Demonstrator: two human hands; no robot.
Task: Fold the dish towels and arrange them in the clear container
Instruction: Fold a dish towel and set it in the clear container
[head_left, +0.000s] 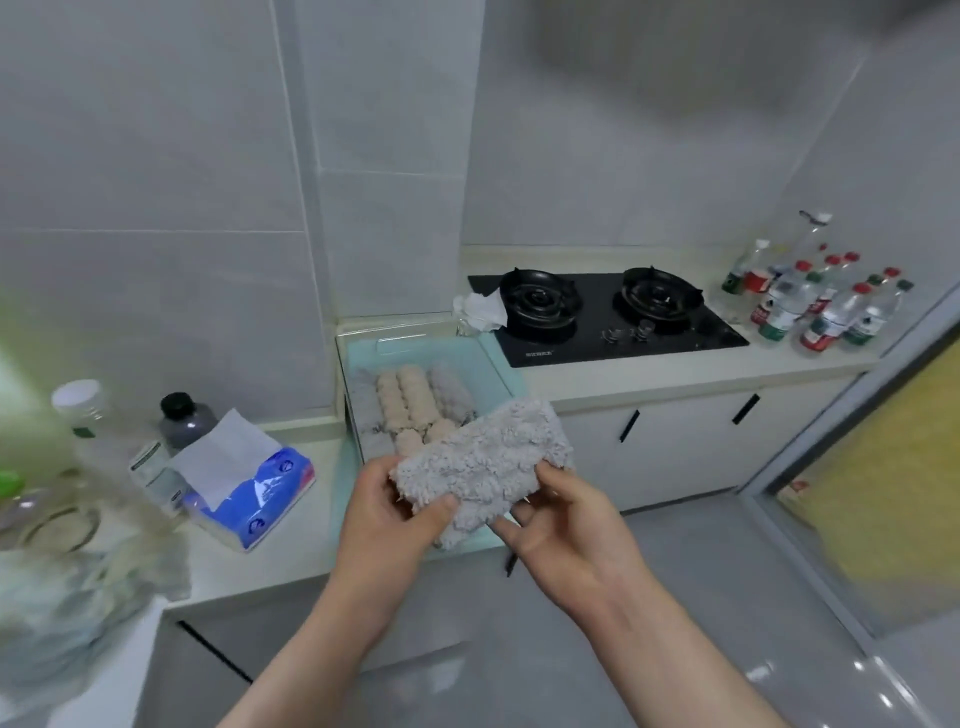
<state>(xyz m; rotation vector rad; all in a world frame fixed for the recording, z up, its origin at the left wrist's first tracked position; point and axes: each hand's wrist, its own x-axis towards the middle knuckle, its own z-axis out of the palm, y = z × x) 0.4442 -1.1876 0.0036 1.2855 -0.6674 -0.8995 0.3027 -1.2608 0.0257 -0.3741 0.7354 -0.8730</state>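
- I have the grey dish towel (483, 462) between both hands. My left hand (395, 514) pinches its near-left corner with the thumb on top, and my right hand (566, 519) grips the right edge with its fingers curled underneath.
- The towel hangs in the air just beyond my hands, over the near end of the clear container (498, 364) on the counter (649, 379).
- I judge this as mid-fold: the cloth looks doubled once but loose.
- Beyond my hands, beige rolled towels (410, 410) and a grey one (452, 389) lie side by side in the container.
- Next I'd tighten the fold or roll to match those rows, then lower it into a free gap.
- The towel and my hands hide the container's near end, so I can't tell what space is left there.
- My right fingertips are out of sight, and the far-left counter is blurred.
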